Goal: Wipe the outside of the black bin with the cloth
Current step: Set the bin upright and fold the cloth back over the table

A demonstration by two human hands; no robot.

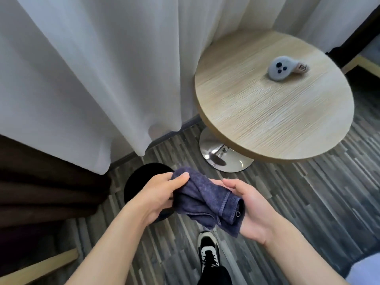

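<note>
A dark blue cloth (207,199) is bunched between both hands, above the floor. My left hand (162,194) pinches its upper left corner with thumb and fingers. My right hand (250,208) cups the cloth's right side from underneath, thumb over the top. The black bin (139,182) stands on the floor below and behind my left hand, seen from above as a round dark opening. My left hand and the cloth hide its right part. Neither hand touches the bin.
A round wooden table (273,112) on a chrome base (226,159) stands to the right, with a grey controller (280,67) on top. White curtains (102,68) hang behind the bin. Dark fabric (41,188) lies at left. My shoe (208,250) is on the striped floor.
</note>
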